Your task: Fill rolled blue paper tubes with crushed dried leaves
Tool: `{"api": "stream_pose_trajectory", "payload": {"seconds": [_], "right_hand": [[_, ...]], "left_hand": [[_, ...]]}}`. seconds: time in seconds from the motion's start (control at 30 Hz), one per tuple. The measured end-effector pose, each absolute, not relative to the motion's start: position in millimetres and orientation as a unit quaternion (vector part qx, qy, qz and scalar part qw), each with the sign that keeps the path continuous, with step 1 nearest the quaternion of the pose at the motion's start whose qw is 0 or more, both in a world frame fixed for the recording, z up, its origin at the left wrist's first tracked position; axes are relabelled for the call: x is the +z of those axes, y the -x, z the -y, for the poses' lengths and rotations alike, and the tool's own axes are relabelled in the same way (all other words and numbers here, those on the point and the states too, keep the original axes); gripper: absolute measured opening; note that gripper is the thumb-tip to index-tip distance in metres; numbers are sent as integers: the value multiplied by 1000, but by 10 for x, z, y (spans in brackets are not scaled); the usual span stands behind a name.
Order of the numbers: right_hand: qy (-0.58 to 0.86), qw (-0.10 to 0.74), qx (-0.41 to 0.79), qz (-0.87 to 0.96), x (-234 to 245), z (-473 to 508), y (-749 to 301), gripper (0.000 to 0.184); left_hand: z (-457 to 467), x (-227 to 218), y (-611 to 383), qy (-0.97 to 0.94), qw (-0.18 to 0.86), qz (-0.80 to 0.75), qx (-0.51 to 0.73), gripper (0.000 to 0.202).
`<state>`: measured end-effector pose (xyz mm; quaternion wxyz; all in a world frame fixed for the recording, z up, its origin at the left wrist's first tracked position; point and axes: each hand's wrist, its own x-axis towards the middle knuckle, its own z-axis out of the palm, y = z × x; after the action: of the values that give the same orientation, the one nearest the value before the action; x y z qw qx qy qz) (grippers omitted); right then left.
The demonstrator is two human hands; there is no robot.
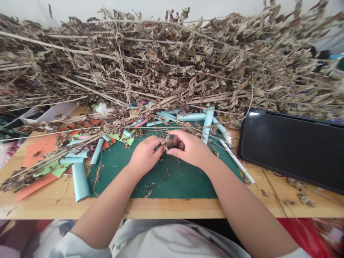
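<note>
The wooden table [161, 209] has its front edge at 6 o'clock, and bare green mat [174, 182] lies between that edge and the hands. The left hand [145, 154] and right hand [192, 148] meet, both pinching a clump of dried leaves [168, 142] between their fingertips. Blue paper rolls [80, 181] lie at 8 o'clock and a black tray [290, 150] at 3. The pile of dried branches [172, 64] crowds 12 o'clock.

dark green mat [172, 179], pale blue paper rolls [80, 181], brown dried leaves [172, 71]; black tray [292, 148]

text: none legible | labels: none | brands: none | numbers: none | signs: none
</note>
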<state>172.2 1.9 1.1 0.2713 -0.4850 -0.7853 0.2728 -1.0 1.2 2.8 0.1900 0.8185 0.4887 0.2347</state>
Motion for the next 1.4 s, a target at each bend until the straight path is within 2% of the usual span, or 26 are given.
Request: {"api": "stream_pose_trajectory", "payload": {"seconds": [0.07,0.2,0.3,0.43,0.6,0.8,0.93,1.0,1.13,1.27,1.4], "right_hand": [[465,287,257,797,13,8,-1695,48],[441,299,186,826,8,48,-1634,20],[429,324,162,828,-1,54,-1611,12],[434,346,170,814,-10,30,-1626,13],[433,410,194,779,-13,-16,-1667,15],[411,437,192,776,-23,-1,-1626,18],[407,452,209,766,-30,60,-1563,21],[418,457,240,748,-27,86,-1540,20],[413,477,282,723,-18,108,-1520,18],[410,483,282,720,-22,109,-1519,14],[377,479,243,755,-38,98,-1529,15]], "left_hand": [[-7,36,6,-824,184,-487,223,16],[5,36,1,-820,192,-497,208,16],[16,29,1,-787,233,-513,251,26],[39,56,-2,-722,314,-529,316,33],[66,135,-15,-681,439,-485,329,33],[54,105,-6,-684,404,-491,357,14],[44,81,-5,-677,377,-507,376,16],[42,87,-10,-658,411,-501,384,18],[36,114,-14,-627,487,-482,370,35],[33,121,-5,-620,508,-469,373,16],[27,105,9,-542,569,-439,435,16]]}}
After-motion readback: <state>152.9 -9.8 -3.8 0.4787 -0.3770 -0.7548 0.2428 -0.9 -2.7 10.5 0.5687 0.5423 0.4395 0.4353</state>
